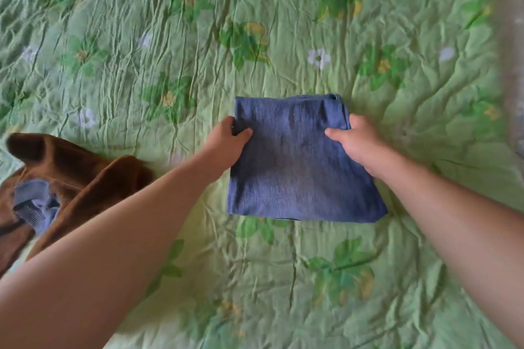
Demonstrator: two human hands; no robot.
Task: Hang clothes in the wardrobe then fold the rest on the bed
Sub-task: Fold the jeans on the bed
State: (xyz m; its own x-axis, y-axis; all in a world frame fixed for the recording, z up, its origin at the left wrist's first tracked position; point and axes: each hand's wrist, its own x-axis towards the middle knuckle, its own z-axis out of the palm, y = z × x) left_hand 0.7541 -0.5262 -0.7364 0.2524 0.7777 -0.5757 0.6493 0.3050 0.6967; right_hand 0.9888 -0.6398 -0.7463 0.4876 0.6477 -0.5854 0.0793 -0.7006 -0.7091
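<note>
**A:** Where is the folded denim garment?

**B:** It lies flat on the bed, a neat rectangle in the middle of the green floral bedspread. It is nearer the bed's right edge than anything else in view.

**A:** And the hands?

**B:** Both hold it. The left hand pinches its left edge, thumb on top and fingers tucked under. The right hand does the same on the right edge, and both grip toward the far end.

**A:** Why grip it from both sides?

**B:** I judge that it keeps the layers together, so the fold holds whether the piece gets squared up or lifted aside.

**A:** Anything left to fold?

**B:** A brown garment lies rumpled toward the bed's left side, well apart from the denim. A blue ribbed collar shows inside it. That one looks unfolded.
</note>
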